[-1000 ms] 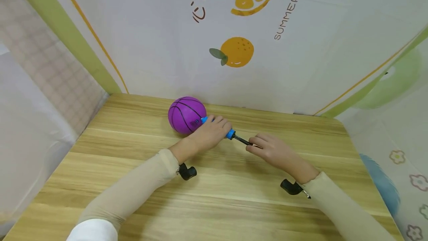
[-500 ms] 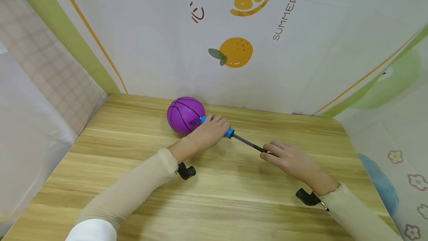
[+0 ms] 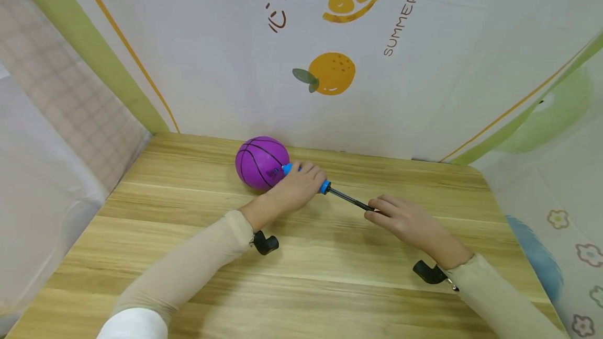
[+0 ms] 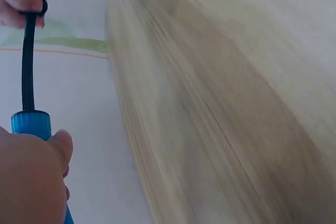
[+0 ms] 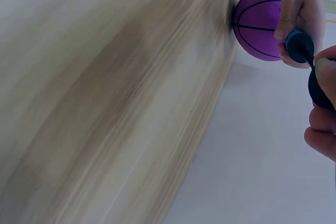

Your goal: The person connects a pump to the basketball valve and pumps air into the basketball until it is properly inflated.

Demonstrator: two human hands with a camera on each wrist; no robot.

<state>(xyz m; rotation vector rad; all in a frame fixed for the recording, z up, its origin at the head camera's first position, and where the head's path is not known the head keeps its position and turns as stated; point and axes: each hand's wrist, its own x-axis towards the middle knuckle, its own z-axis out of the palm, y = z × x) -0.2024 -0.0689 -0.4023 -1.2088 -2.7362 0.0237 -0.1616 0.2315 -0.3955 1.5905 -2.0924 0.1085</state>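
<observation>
A purple basketball [image 3: 256, 164] with black lines sits near the table's back edge. My left hand [image 3: 298, 186] grips the blue barrel of a hand pump [image 3: 325, 187], whose tip meets the ball's right side; whether a needle is inside the ball cannot be seen. From the barrel a black rod [image 4: 28, 72] sticks out, well extended in the left wrist view. At its end, my right hand [image 3: 407, 224] holds the black handle [image 5: 318, 92], mostly covered by the fingers in the head view.
The wooden table [image 3: 301, 286] stands against a white printed curtain [image 3: 226, 67] at the back. More fabric hangs at the left and right. A black wrist-camera mount [image 3: 266, 244] juts from the left sleeve, another mount [image 3: 428, 272] from the right.
My right hand drew the handle out to the right, lengthening the visible rod, then came back slightly towards the barrel. The left hand and basketball stay nearly in place.
</observation>
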